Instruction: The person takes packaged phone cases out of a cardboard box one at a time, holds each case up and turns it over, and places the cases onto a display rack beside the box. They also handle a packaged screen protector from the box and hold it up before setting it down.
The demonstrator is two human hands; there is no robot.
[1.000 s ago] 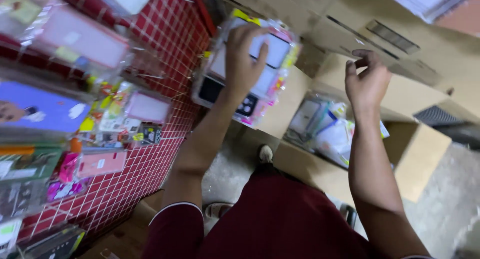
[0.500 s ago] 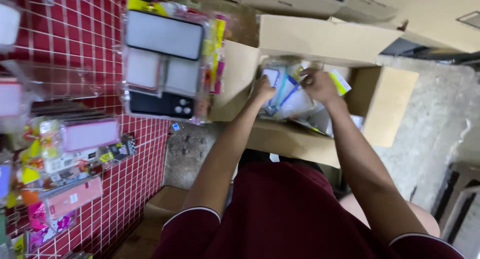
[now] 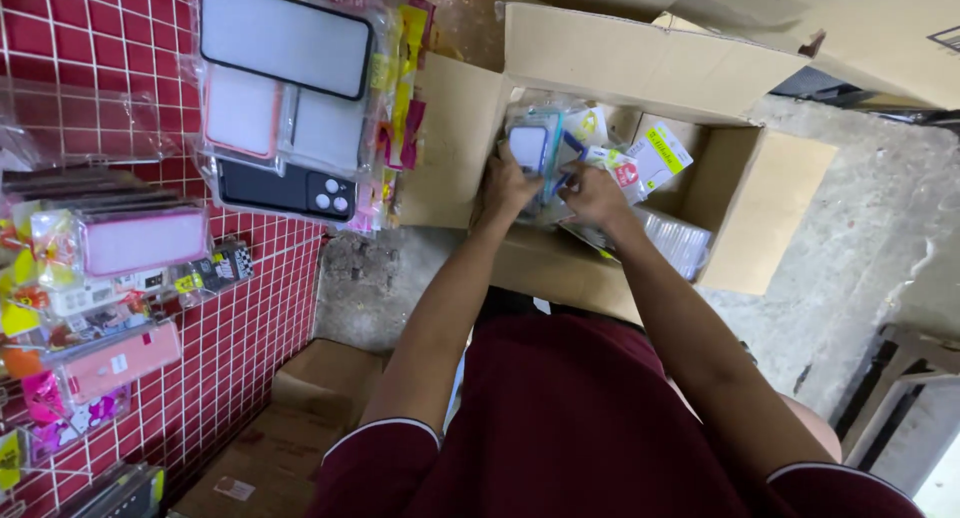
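Reaching down into an open cardboard box (image 3: 640, 68) with both hands — the left hand (image 3: 507, 190) and the right hand (image 3: 592, 196) closing from either side on a packaged phone case (image 3: 537, 150) with a teal rim, standing upright at the top of a heap of similar clear sleeves (image 3: 668, 240). Gripping it by the lower edges, fingers curled, thumbs toward the middle, though exactly how far the fingers are wrapping behind the packet cannot be told. Judging the packet as light and fairly stiff from the case inside, yet slick in its glossy plastic wrap and prone to sliding out — so pinching at the firm case edge rather than the loose film or the hang tab looking the safer hold; crushing seeming unlikely, scuffing or tearing the wrap more so. Hanging on the red grid wall (image 3: 270, 318) to the left, a bundle of larger cases (image 3: 285, 108) and rows of pink ones (image 3: 140, 240). Compared with half a second earlier, sitting closer together on the one packet instead of spreading among the sleeves, and a second earlier the left one resting up on the hanging bundle, the right hovering open over the box.
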